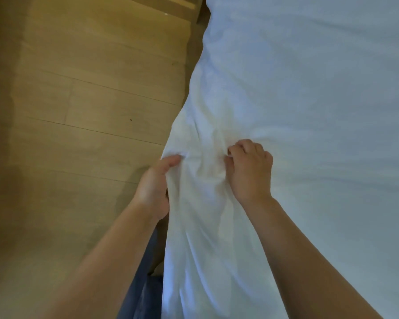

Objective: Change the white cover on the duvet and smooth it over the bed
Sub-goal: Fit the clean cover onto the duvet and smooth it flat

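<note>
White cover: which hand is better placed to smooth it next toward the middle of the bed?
Probably the right hand: it pinches the white cover on top of the bed, nearer the flat middle. The left hand grips the bunched edge at the bed's side, beside the floor.

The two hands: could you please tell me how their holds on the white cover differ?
The left hand grips the white cover at its edge beside the wooden floor; the right hand grips further in. The left hand's fingers are tucked under the fabric; the right hand's curl on top. Both bunch the same creased patch.
</note>
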Demonstrator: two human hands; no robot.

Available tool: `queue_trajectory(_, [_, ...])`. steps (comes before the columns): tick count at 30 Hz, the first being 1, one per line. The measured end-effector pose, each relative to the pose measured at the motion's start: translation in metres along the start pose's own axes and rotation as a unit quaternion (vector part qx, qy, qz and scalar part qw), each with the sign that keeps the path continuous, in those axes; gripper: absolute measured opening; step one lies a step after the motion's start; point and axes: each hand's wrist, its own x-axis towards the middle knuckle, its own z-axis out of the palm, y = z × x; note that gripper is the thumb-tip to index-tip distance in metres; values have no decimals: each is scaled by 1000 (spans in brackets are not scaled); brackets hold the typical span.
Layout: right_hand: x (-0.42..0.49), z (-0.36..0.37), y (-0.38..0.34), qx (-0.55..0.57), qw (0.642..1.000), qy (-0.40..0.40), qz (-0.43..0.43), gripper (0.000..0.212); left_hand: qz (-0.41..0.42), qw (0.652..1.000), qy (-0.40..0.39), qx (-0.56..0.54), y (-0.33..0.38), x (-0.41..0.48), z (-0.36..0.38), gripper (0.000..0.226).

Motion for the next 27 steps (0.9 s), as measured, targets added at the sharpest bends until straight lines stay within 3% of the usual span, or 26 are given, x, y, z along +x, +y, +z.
queue_trajectory(2, [9,-4,-1,-11,1000,4,-19,23,-21,1000,-11,-18,6,4,2,25])
queue_trajectory(4, [10,-8,-6,84,994,65,-28,20,-43,997,-42,-52,10,10,8,29])
queue_trajectory(7, [4,-27,-7,286,932,221,26,17,-68,990,-87,-90,25,29,25,42])
queue_trajectory(10, [-11,-41,5,321,897,288,94,12,-60,990,-93,86,39,45,59,43])
queue_trajectory(13, [-13,-43,20,302,902,258,169,13,25,980,-62,187,62,63,80,31])
queue_trajectory(16, [-4,-36,29,215,946,199,141,19,187,964,97,163,86,65,70,14])
queue_trajectory(18, [7,-25,32,159,971,143,111,22,238,951,132,149,84,53,56,13])
queue_trajectory(22, [25,-2,31,101,989,28,106,22,167,958,148,181,71,58,55,20])
queue_trajectory(25, [35,5,33,110,986,9,125,20,3,990,-5,142,83,78,75,24])
queue_trajectory(27, [42,6,33,120,985,3,124,16,-70,981,-81,159,89,96,85,37])
